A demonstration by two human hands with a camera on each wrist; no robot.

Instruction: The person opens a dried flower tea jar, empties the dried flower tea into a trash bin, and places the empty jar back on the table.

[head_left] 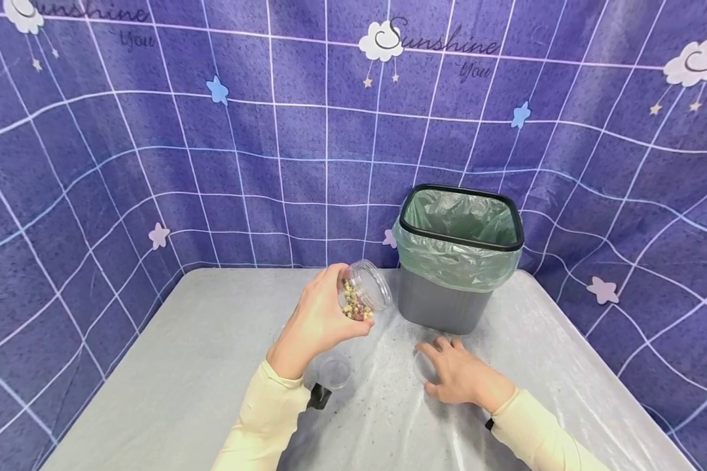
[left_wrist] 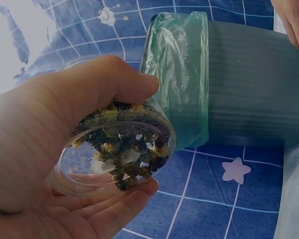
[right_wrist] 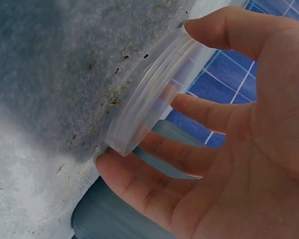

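Observation:
My left hand (head_left: pixel 313 315) grips a clear plastic jar (head_left: pixel 372 284) above the table, tipped on its side with its open mouth toward the right. Small dried flower buds (head_left: pixel 353 305), yellowish and dark reddish, lie along its lower side. In the left wrist view the thumb is over the jar's wall and the fingers under it, and the buds (left_wrist: pixel 132 154) show through the base. Down on the table, my right hand (head_left: pixel 461 375) holds a clear round lid (right_wrist: pixel 152 92) by its edge, thumb on one side and fingertips on the other.
A grey bin (head_left: pixel 442 304) with a green liner bag (head_left: pixel 448 258) and black rim stands at the back right, just beyond the right hand. Another clear round piece (head_left: pixel 333 371) lies beside the left forearm. Dark crumbs (right_wrist: pixel 117 94) dot the grey table cover (head_left: pixel 212 366). A blue patterned curtain (head_left: pixel 306 131) hangs behind.

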